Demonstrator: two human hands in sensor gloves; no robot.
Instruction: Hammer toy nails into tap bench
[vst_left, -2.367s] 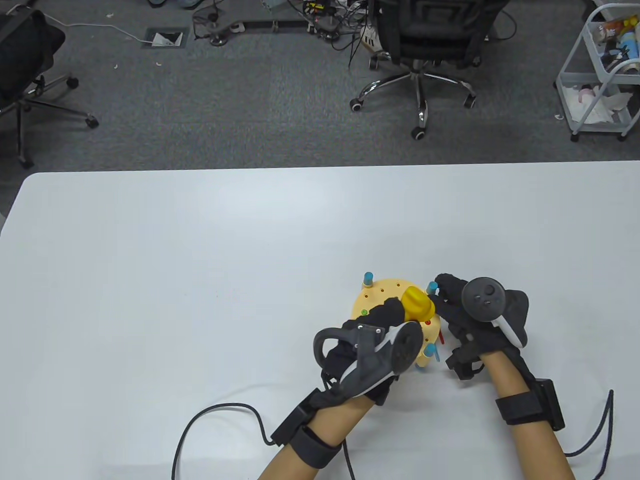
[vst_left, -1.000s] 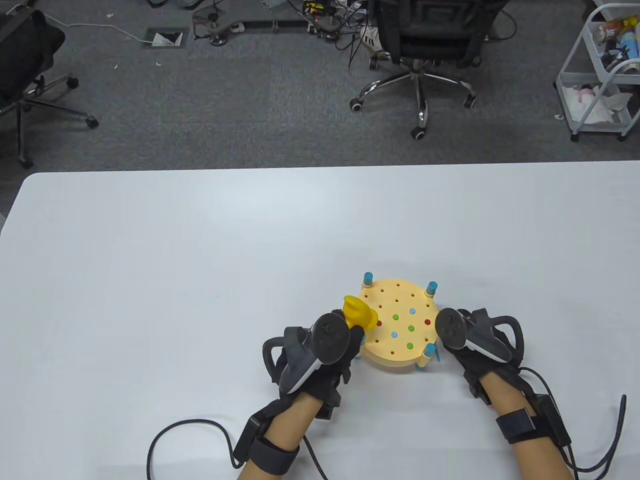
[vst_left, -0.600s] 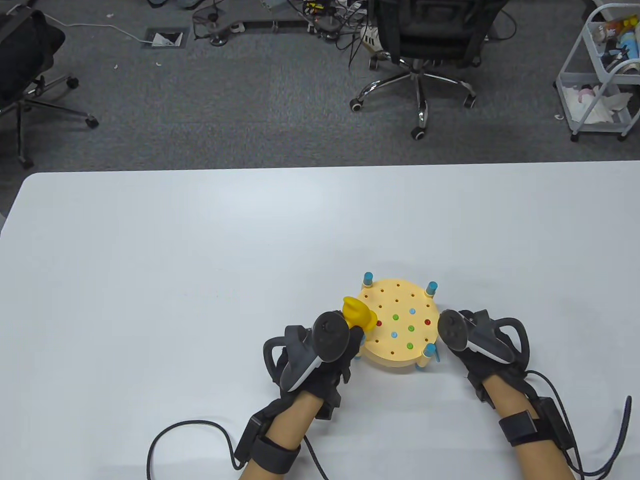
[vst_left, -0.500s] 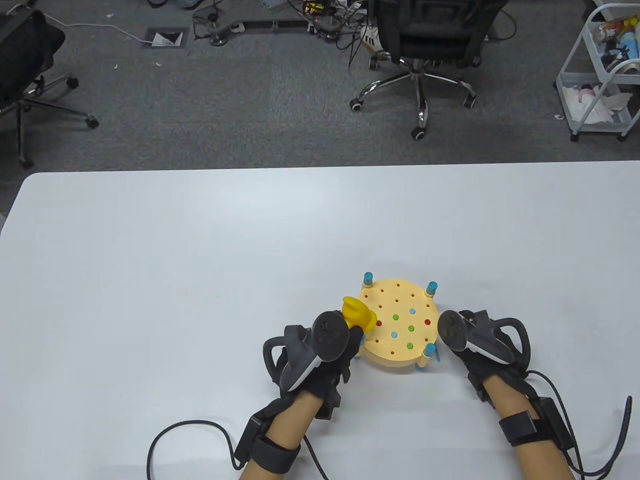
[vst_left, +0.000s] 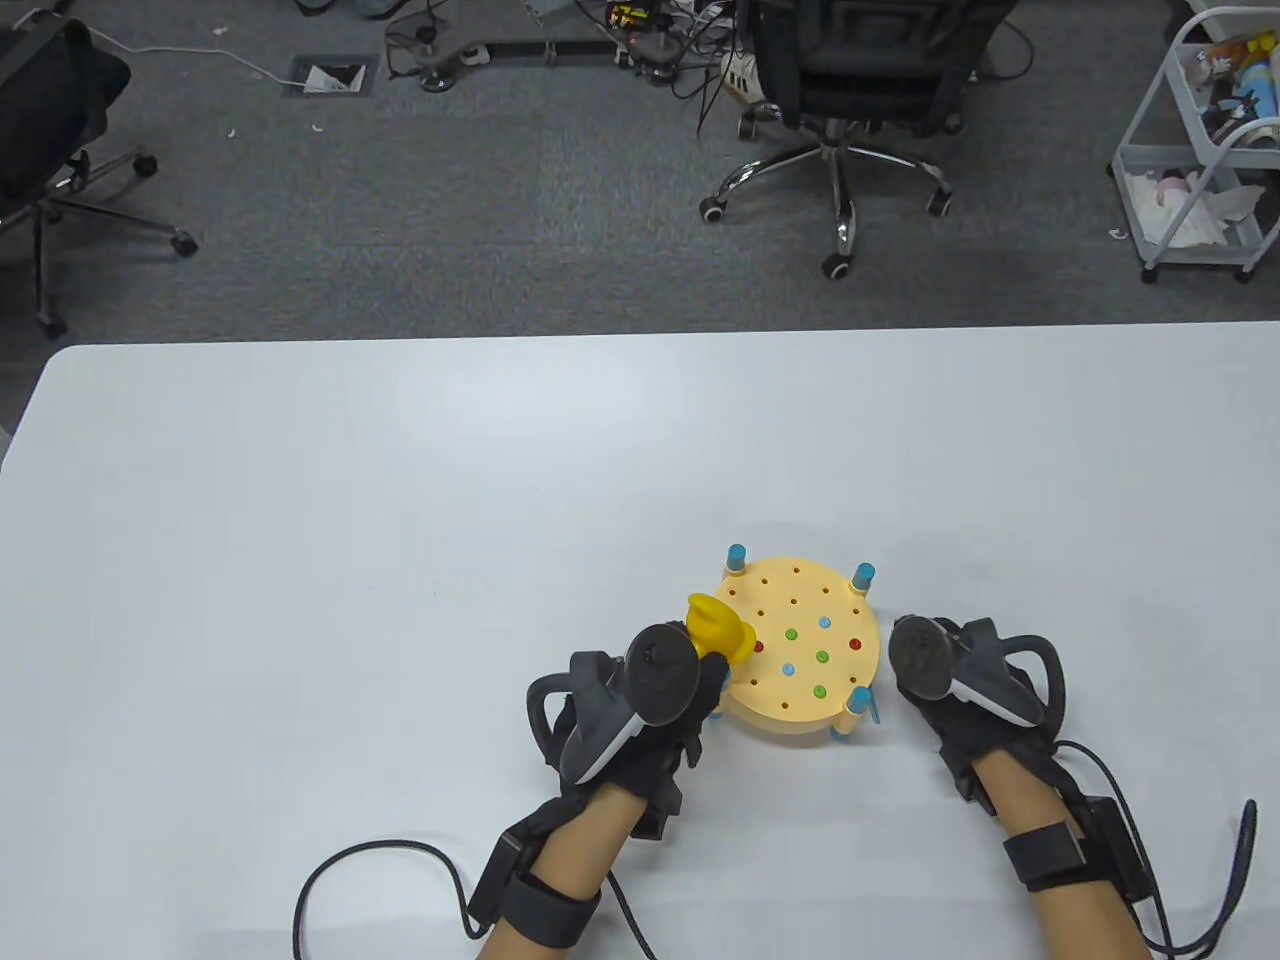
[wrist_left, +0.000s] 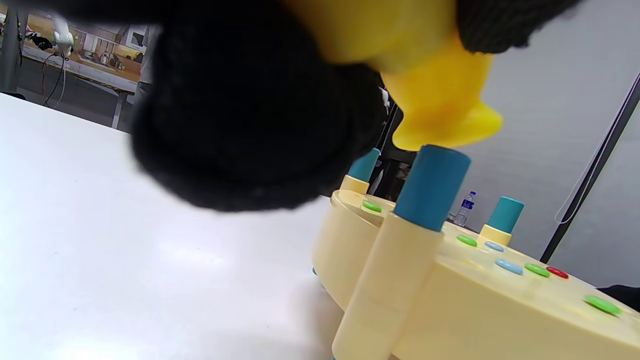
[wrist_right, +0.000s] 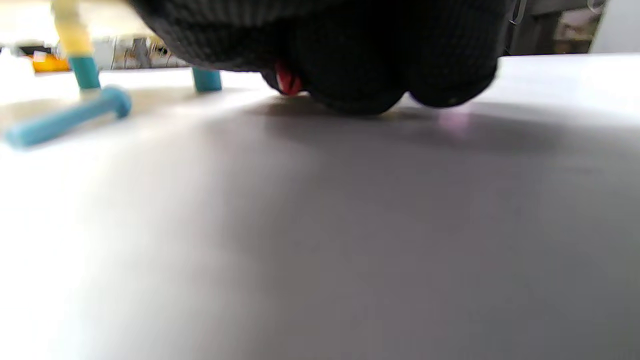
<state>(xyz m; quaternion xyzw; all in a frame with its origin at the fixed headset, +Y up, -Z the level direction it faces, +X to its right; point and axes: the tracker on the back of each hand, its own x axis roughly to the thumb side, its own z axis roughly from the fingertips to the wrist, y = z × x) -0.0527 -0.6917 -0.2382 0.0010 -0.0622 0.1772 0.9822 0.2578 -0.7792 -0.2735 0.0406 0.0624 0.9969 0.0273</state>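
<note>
The round yellow tap bench (vst_left: 800, 610) stands on blue-tipped posts near the table's front edge. Several green, red and blue nail heads (vst_left: 822, 657) sit flush in its top. My left hand (vst_left: 700, 685) grips the yellow toy hammer (vst_left: 716, 626) at the bench's left rim. In the left wrist view the hammer head (wrist_left: 440, 100) hangs just above a blue post (wrist_left: 430, 187) of the bench (wrist_left: 450, 310). My right hand (vst_left: 930, 690) rests on the table just right of the bench. Its curled fingers (wrist_right: 350, 60) close over a red nail (wrist_right: 287, 80).
A loose blue nail (vst_left: 872, 705) lies on the table by the bench's front right post and shows in the right wrist view (wrist_right: 65, 117). Cables trail from both wrists to the table's front edge. Office chairs and a cart stand on the floor beyond.
Both hands have drawn back from over the bench to its sides. In the last second my right hand slid slightly right, away from the rim. The left hand and hammer stayed still.
</note>
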